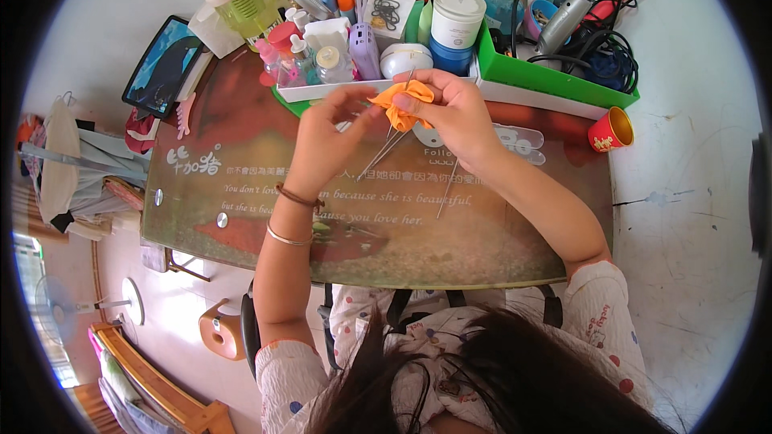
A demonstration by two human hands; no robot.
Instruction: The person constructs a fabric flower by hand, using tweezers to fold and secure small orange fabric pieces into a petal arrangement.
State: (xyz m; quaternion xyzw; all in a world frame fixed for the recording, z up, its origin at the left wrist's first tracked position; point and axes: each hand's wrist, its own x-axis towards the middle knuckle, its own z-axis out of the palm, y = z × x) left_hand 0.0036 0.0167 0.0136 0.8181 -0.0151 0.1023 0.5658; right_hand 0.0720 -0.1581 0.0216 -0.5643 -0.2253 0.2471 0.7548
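My right hand [452, 114] holds a bunched piece of orange fabric [404, 105] between thumb and fingers, folded somewhat like a flower. Several thin metal wires [386, 152] run down from below the fabric, and a metal tip sticks out above it. At the left edge of the fabric is my left hand [341, 123], its fingers slightly blurred; whether they grip the fabric or only touch it I cannot tell. Another thin wire [447, 190] slants over the printed glass tabletop [362, 241], below my right wrist.
A white box [313, 91] of bottles and jars lines the desk's back, beside a green box [555, 84] with cords and a hair tool. A red paper cup [610, 129] stands at right. A tablet [164, 66] leans at left. A clear case [518, 143] lies behind my right forearm.
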